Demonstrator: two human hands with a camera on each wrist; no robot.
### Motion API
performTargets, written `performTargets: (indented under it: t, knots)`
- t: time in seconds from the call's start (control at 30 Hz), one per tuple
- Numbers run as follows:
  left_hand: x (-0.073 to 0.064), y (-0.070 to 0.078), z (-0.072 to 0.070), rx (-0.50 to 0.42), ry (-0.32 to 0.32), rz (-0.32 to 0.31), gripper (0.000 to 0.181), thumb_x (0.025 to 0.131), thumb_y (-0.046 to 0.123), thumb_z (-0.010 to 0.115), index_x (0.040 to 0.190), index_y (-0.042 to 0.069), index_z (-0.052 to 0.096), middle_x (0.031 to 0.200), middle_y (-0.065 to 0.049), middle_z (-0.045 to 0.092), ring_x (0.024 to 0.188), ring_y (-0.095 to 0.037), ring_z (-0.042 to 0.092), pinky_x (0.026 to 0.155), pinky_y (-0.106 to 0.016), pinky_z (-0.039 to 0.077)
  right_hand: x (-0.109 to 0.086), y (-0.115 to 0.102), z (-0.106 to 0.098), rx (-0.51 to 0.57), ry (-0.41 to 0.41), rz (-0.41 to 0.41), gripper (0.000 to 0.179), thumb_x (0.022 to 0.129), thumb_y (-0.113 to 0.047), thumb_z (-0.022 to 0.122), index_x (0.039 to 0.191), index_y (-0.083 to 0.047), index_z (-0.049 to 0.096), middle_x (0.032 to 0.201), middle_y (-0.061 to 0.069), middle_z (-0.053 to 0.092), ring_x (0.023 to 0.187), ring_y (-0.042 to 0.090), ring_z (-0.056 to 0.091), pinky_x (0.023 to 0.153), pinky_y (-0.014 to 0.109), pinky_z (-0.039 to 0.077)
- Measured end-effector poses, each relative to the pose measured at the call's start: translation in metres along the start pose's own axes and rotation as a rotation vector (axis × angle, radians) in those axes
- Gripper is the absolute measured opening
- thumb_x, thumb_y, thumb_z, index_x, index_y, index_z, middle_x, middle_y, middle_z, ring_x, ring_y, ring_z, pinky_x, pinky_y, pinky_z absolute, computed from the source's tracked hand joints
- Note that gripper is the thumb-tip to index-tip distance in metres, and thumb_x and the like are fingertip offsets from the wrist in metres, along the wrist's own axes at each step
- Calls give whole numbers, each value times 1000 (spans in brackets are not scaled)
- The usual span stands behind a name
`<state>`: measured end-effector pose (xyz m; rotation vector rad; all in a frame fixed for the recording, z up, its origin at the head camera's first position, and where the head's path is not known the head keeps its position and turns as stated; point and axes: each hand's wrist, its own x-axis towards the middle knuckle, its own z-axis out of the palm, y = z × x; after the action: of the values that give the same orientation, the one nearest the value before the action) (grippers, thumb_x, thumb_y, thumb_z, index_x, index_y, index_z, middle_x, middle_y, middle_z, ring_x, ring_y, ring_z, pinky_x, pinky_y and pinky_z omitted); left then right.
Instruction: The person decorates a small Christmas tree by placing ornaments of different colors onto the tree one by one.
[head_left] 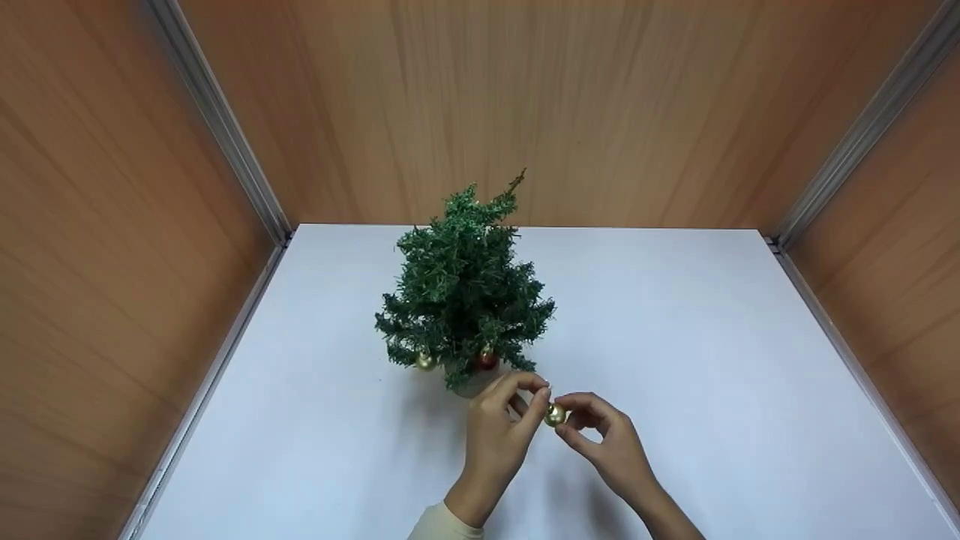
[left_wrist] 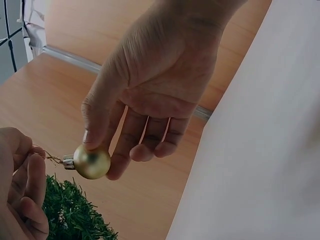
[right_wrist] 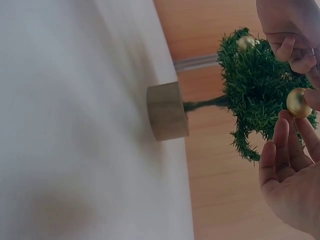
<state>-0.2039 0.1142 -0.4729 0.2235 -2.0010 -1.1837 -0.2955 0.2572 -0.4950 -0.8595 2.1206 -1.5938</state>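
Observation:
A small gold Christmas bauble (head_left: 555,415) hangs between both hands in front of the artificial tree (head_left: 465,285). My right hand (head_left: 616,452) pinches its ball between thumb and fingertips; in the left wrist view the other fingers of this hand (left_wrist: 155,95) are bent loosely. With thumb and fingers, my left hand (head_left: 496,431) pinches the thin gold string (left_wrist: 52,158) tied to the bauble's silvery cap (left_wrist: 68,162). Another gold bauble (head_left: 425,361) and a red bauble (head_left: 487,360) hang on the tree's lower branches.
The tree stands in a round pale pot (right_wrist: 167,111) on a white table (head_left: 675,337). Wood-grain panels (head_left: 600,112) with grey metal corner strips (head_left: 225,127) enclose the table at the back and both sides.

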Motion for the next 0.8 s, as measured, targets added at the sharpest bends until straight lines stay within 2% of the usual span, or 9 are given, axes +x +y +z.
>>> performTargets:
  t: [0.13,0.27,0.43,0.67,0.8]
  knots:
    - [1,-2,1,7,3,9,4,94,19,69,91,16,68,85,7,68,58,0,53,51,-19,49,3,-4,-2,-8,-6,-16,31,86,-18,77,115,-12,67,113,0,66,89,14,61,90,30,51]
    - [3,-4,2,22,9,15,3,93,16,70,91,16,68,83,7,67,58,-1,54,52,-18,49,11,-14,-5,-11,3,-72,29,88,-18,75,115,-12,67,112,-1,67,90,16,61,91,30,50]
    - [5,-7,4,40,11,14,5,93,19,69,92,14,69,85,7,68,58,-1,53,54,-17,49,21,-26,-5,-10,3,-131,23,89,-17,74,111,-14,70,109,-3,68,90,16,61,88,28,50]
    - [11,-4,8,36,3,12,8,94,22,68,94,14,69,87,5,69,59,-4,56,54,-16,49,29,-32,-2,-28,25,-156,16,89,-16,73,104,-19,73,101,-6,70,88,14,61,83,29,51]
    - [14,-3,10,31,21,0,8,95,22,68,94,14,70,87,5,69,57,-6,57,52,-16,49,33,-33,-2,-43,34,-167,12,89,-15,73,100,-21,74,97,-7,71,86,14,60,80,29,49]
